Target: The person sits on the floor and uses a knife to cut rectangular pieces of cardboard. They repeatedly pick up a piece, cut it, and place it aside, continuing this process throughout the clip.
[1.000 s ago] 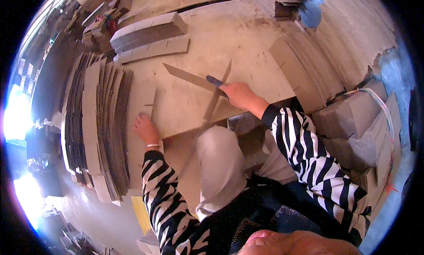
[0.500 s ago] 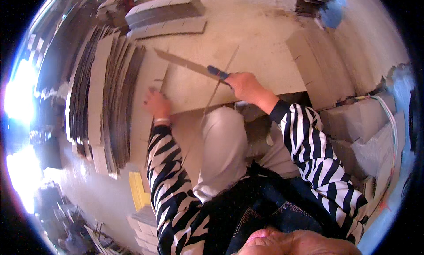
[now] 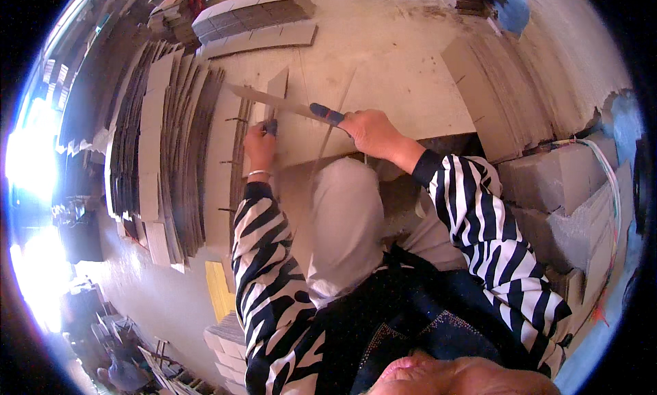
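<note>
My right hand [image 3: 375,132] is clamping a cardboard strip [image 3: 286,106], its long axis running up-left past my left hand [image 3: 261,151]; a crosspiece [image 3: 324,146] is crossing it near my fingers. My left hand, nearer the slotted cardboard [image 3: 219,176], is pinching a second strip [image 3: 278,82], which is pointing away from me over the surface [image 3: 390,73]. Contact between strips: cannot tell.

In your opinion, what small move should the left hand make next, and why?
Probably the left hand should ease the cardboard piece at its fingertips slightly toward the right hand. The right hand grips a long strip that crosses this piece in the view, so a small shift might bring them clear of each other; whether they touch, I cannot tell.
</note>
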{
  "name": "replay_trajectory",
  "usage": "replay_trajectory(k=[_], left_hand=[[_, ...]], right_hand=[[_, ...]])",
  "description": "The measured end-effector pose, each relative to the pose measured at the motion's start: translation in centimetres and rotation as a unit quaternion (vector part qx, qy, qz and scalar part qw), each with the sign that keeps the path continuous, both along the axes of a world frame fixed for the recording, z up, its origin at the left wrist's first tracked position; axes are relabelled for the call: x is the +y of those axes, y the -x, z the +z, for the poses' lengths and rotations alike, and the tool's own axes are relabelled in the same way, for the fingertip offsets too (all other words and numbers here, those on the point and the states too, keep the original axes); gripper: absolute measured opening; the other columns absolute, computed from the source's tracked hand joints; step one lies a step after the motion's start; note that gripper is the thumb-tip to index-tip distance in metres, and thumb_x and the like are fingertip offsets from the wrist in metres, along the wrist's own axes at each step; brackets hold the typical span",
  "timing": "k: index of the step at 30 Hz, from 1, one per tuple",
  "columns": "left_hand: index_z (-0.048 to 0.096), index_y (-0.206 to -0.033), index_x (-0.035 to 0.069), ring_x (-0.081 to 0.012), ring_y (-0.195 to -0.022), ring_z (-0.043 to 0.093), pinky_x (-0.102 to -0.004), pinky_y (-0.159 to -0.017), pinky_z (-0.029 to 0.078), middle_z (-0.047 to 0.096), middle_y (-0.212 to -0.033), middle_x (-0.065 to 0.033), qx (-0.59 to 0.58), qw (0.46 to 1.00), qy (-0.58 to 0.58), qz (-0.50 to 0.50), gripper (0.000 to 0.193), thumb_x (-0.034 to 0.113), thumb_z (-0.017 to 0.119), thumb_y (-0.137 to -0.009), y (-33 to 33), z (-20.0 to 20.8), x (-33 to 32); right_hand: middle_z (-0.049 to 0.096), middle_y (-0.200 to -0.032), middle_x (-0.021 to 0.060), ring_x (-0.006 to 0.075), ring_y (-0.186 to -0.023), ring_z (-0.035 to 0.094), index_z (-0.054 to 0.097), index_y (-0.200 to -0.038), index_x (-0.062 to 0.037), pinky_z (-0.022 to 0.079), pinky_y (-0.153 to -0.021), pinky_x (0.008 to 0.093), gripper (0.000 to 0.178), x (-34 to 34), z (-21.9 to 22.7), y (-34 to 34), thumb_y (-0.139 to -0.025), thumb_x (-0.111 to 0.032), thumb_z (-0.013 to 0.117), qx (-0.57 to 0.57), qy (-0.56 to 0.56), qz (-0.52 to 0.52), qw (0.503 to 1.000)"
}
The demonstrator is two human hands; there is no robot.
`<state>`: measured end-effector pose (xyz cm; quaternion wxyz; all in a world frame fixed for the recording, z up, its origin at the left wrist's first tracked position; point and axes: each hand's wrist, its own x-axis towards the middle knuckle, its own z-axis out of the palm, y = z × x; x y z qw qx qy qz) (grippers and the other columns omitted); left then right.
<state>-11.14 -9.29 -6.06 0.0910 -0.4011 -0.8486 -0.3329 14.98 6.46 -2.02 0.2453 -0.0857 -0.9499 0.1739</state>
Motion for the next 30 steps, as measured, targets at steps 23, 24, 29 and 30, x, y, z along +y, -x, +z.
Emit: replay_trajectory(k=[23,24,29,30], left_hand=[[0.062,-0.111,0.011,-0.0331,-0.117,0.05,-0.0478,-0.088,0.045,0.051,-0.132,-0.0132,0.056,0.958,0.22,-0.173,0.029,0.017,0.055,-0.083,-0.7,-1.9,-2.4],[0.062,-0.111,0.011,-0.0327,-0.118,0.049,-0.049,-0.089,0.044,0.05,-0.134,-0.0128,0.108,0.949,0.246,-0.163,0.03,0.018,0.056,-0.083,-1.5,-2.0,-2.9],[0.063,-0.099,0.008,-0.03,-0.125,0.046,-0.049,-0.09,0.044,0.044,-0.14,-0.0112,0.307,0.917,0.24,-0.085,0.02,0.016,0.054,-0.083,-2.9,-3.6,-5.4],[0.063,-0.097,0.008,-0.0296,-0.125,0.046,-0.0484,-0.088,0.044,0.045,-0.139,-0.012,0.291,0.917,0.251,-0.103,0.019,0.017,0.055,-0.083,-3.6,-3.9,-4.5]], right_hand=[[0.067,-0.09,0.0132,0.0367,-0.086,0.064,0.058,-0.113,-0.0149,0.049,-0.07,0.0496,0.033,6.6,1.2,-3.7,-0.082,-0.007,0.051,-0.159,0.015,-0.212,0.964],[0.067,-0.092,0.0134,0.0369,-0.088,0.063,0.057,-0.115,-0.0154,0.048,-0.071,0.0498,0.036,7.5,1.1,-4.5,-0.081,-0.005,0.051,-0.176,0.022,-0.25,0.952],[0.066,-0.091,0.0172,0.0387,-0.089,0.062,0.056,-0.117,-0.014,0.048,-0.071,0.0499,0.037,8.9,-1.4,-5.4,-0.08,-0.007,0.052,-0.21,0.064,-0.297,0.93],[0.066,-0.091,0.0182,0.039,-0.089,0.062,0.056,-0.116,-0.0136,0.048,-0.071,0.0499,0.037,9.5,-1.0,-6.0,-0.08,-0.007,0.052,-0.208,0.074,-0.311,0.925]])
